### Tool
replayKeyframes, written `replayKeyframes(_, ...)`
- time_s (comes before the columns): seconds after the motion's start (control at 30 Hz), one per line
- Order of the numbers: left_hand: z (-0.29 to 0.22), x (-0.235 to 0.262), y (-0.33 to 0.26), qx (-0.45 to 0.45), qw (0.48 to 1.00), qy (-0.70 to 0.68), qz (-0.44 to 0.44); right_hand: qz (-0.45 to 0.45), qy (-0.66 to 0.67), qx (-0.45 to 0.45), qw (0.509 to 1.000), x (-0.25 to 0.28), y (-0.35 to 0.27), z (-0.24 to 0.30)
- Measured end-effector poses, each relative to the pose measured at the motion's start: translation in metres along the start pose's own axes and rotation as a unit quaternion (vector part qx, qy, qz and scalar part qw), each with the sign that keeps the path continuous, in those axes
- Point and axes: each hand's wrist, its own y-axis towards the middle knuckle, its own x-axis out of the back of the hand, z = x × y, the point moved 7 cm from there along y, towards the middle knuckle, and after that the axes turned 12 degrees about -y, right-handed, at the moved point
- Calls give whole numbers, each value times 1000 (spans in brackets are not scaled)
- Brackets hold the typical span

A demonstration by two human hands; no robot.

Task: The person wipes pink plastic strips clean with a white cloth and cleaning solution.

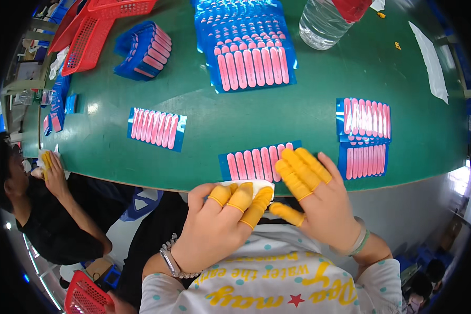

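Observation:
My left hand (221, 220), with yellow finger cots on its fingertips, pinches a small white piece (256, 184) at the near table edge. My right hand (319, 199), also in yellow cots, lies flat with its fingertips on a blue packet of pink strips (254, 163) just beyond the white piece. The fingers are spread and hold nothing.
More blue packets of pink strips lie on the green table (220, 110): one at the left (157, 128), two at the right (363, 136), a large stack at the back (248, 47) and a bundle (144, 49). Red baskets (97, 29) and a clear bottle (324, 21) stand behind. A person (52, 209) works at the left.

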Motion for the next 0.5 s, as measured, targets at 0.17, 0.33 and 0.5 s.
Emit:
replayKeyframes(0.17, 8, 1, 27, 18, 1000, 10, -14, 2, -8, -3, 1000, 1, -9, -2)
replayKeyframes(0.33, 12, -11, 42, -8, 990, 115, -87, 21, -50, -10, 998, -8, -15, 2)
replayKeyframes(0.5, -9, -16, 6, -33, 994, 100, -37, 18, -24, -32, 999, 0, -11, -2)
